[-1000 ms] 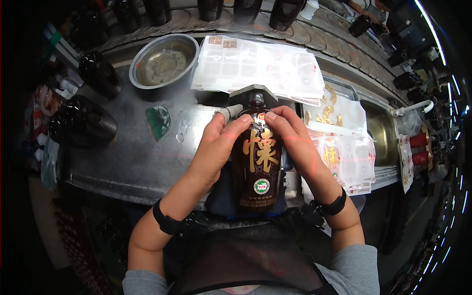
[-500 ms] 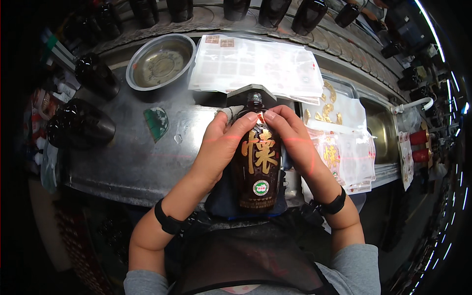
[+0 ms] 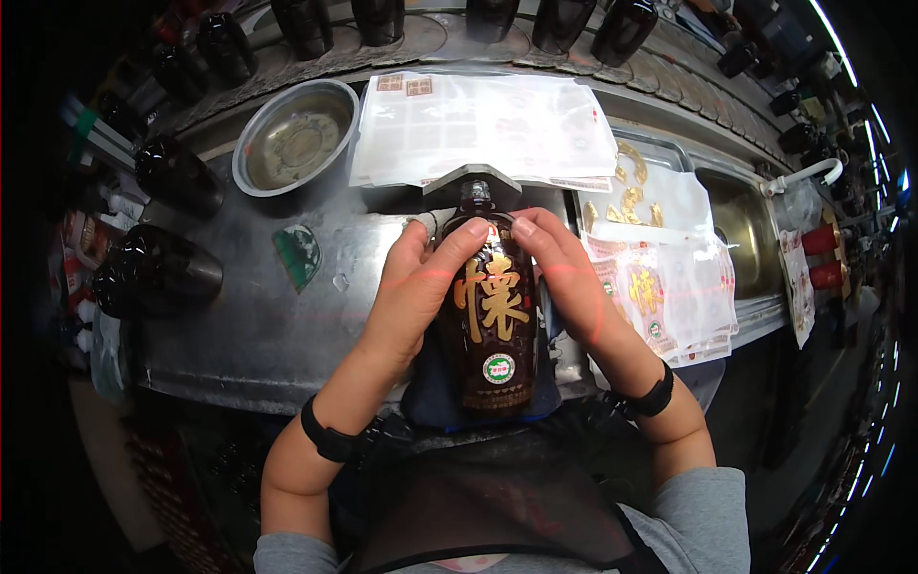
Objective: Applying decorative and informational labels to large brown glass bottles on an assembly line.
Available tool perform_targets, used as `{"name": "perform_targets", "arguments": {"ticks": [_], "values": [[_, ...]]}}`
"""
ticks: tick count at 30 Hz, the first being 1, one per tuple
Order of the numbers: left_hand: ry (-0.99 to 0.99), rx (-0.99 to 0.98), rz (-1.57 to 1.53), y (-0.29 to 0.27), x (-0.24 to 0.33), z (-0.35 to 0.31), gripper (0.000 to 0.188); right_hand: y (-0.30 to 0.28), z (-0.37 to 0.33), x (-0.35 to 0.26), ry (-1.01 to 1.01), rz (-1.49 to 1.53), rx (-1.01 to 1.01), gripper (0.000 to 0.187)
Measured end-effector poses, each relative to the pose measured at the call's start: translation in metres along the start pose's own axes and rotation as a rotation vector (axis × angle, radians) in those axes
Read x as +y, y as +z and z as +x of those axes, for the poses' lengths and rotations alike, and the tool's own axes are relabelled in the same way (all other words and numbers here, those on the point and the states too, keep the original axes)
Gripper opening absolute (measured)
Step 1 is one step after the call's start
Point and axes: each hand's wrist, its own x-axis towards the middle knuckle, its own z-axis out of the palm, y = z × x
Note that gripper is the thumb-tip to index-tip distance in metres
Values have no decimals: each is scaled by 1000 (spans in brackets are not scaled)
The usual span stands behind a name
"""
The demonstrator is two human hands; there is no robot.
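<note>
Over at the bench point(image 3: 249, 335), both hands point(image 3: 414, 277) clamp the shoulders of a dark bottle point(image 3: 492, 335), thumbs point(image 3: 461, 246) resting high on its front.

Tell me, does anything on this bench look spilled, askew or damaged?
Two small things. A shiny patch beside the green piece on the bench could be water or film; I can't tell. The sheets at right are stacked unevenly, edges sticking out. I see no damage on the held bottle.

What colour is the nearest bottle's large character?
The large character is gold; the head view shows it best.
</note>
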Motion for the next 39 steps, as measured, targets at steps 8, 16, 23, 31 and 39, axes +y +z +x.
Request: {"name": "perform_targets", "arguments": {"ticks": [8,16,23,31,39], "values": [[-24,23,26,-7,-11,2,40,-2,0,8,-73,-77,-17,42],[16,-41,18,-12,-15,-12,49,-1,-13,2,-119,-67,-46,44],[-37,-25,26,-19,-24,-16,52,-7,-19,7,-88,-24,-85,46],[24,-134,107,-28,-38,-46,71,-8,-54,19,-3,-26,-97,60],[31,-125,130,-28,-43,-49,66,-10,-53,25,-76,-17,-132,60]]}}
